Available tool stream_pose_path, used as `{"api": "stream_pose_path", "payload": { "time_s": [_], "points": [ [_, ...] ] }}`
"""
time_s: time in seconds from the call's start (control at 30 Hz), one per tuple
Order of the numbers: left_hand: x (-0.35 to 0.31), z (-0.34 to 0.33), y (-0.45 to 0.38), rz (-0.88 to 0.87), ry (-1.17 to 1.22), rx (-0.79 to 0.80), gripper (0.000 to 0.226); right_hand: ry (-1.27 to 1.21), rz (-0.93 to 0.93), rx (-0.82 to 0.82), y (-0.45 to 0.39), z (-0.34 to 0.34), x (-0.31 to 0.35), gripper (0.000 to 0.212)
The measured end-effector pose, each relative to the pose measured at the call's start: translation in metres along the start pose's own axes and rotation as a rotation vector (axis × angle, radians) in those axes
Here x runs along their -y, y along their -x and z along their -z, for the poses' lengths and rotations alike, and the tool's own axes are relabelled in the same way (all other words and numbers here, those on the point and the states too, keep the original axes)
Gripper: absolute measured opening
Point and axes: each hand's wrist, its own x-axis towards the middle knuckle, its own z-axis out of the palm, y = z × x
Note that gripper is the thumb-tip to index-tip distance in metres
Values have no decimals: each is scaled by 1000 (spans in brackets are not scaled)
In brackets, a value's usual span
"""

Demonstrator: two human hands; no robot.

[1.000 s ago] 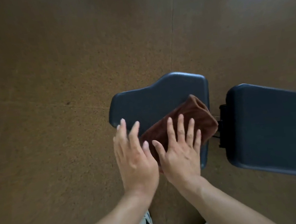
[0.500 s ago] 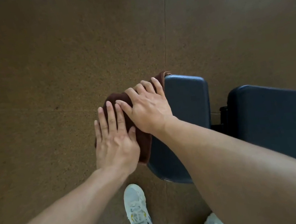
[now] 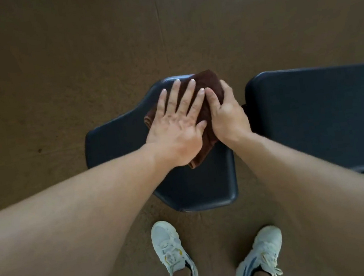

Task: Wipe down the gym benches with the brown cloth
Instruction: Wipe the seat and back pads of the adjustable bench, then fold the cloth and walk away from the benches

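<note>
A dark blue padded bench seat (image 3: 119, 141) sits in the middle of the view. On its far right part lies the folded brown cloth (image 3: 209, 81). My left hand (image 3: 179, 124) presses flat on the cloth with fingers spread. My right hand (image 3: 226, 113) rests on the cloth's right side, fingers curled over its edge near the seat's right rim. Most of the cloth is hidden under both hands. The bench's longer back pad (image 3: 322, 119) lies to the right, across a narrow gap.
Brown speckled floor (image 3: 50, 62) surrounds the bench, with a seam running away from the seat. My two white sneakers (image 3: 170, 252) stand just in front of the seat's near edge. A dark frame part shows under the back pad at the right edge.
Both hands and the cloth have slid from the seat's left end to its far right part. The view has shifted, so both feet now show.
</note>
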Motion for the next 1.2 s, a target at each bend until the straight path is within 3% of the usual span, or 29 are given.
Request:
{"api": "stream_pose_path", "payload": {
  "time_s": [0.2, 0.47, 0.6, 0.7, 0.8, 1.03, 1.2],
  "points": [
    [-29, -26, 66, -173, 2, 55, 67, -164, -149, -36, 93, -8, -48, 58],
    [-58, -50, 142, -122, 85, 226, 67, -77, -229, -165, 169, -21, -65, 53],
    [-74, -60, 168, -90, 50, 296, 72, -66, -238, -131, 193, -17, -74, 49],
    [-90, -59, 196, -80, 43, 455, 78, -116, -319, 38, 213, -11, -92, 40],
    [-113, -48, 252, 85, 359, 706, 73, -187, -414, 232, 277, -4, -111, 30],
    [-185, -2, 375, 628, 999, 475, 45, -574, -608, 51, 454, 45, -117, 14],
    [-216, 56, 411, 763, 1079, 461, 57, -727, -570, 58, 512, 98, -87, 18]
  ]
}}
